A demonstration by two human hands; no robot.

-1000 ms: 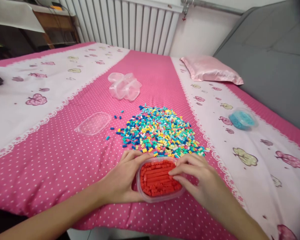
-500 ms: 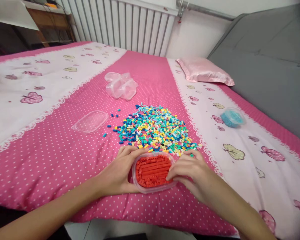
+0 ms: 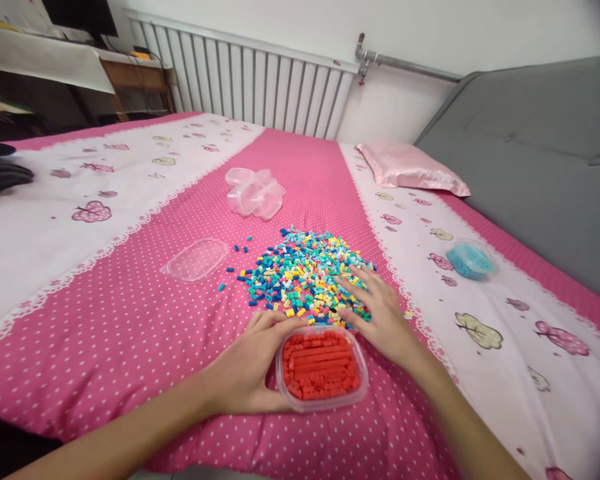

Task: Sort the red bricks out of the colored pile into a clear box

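Observation:
A clear plastic container (image 3: pixel 364 383) sits near the bed's front edge, filled with red building bricks (image 3: pixel 323 363), some laid in long rows. My left hand (image 3: pixel 253 367) grips its left side, thumb at the near rim and fingers at the far rim. Just beyond lies a loose pile of small building bricks (image 3: pixel 300 273) in blue, teal, yellow, green, white and pink. My right hand (image 3: pixel 383 317) rests over the pile's right side with fingers spread. Whether its fingertips touch any brick I cannot tell.
A clear lid (image 3: pixel 197 260) lies left of the pile. Behind it are several empty clear containers (image 3: pixel 255 193). To the right stands a tub of light blue pieces (image 3: pixel 470 260). A pink pillow (image 3: pixel 413 167) and black gloves (image 3: pixel 3 167) lie farther off on the bed.
My right hand has left the red bricks in the container and moved forward onto the pile, its fingers opening. My left hand still holds the container. The camera view has tilted up.

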